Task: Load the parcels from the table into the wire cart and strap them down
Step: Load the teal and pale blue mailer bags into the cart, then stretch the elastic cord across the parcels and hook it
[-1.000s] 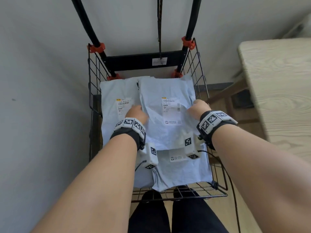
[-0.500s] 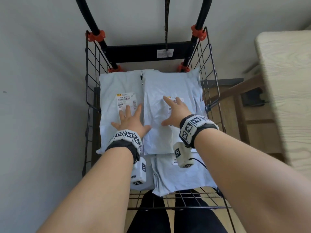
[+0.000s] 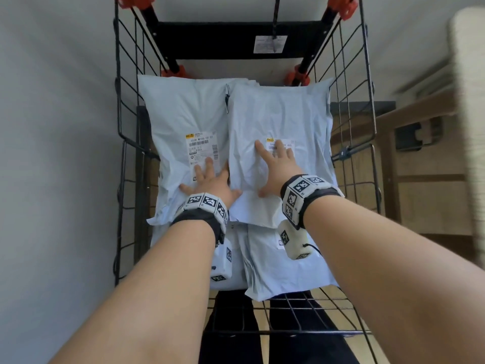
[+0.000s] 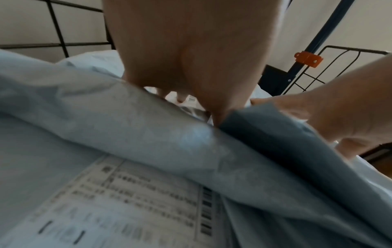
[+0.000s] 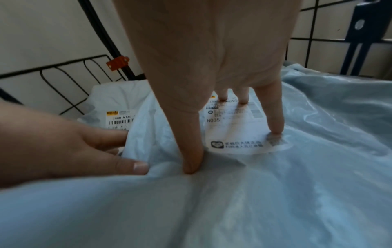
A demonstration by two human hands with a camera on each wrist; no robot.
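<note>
With both grips spread flat, the left hand (image 3: 210, 181) and right hand (image 3: 275, 168) should press evenly so the pale blue plastic mailer parcels (image 3: 278, 122) at 12 o'clock settle level inside the black wire cart (image 3: 367, 143) for strapping.

The wire cart (image 3: 349, 106) is open above, so a hand can pass straight down between its mesh side walls, which fence both flanks. Pale parcels (image 3: 278, 114) cover most of its floor, leaving bare grid only at the near edge. The black crossbar (image 3: 210, 40) and a hanging strap (image 3: 275, 11) block the far end.
</note>
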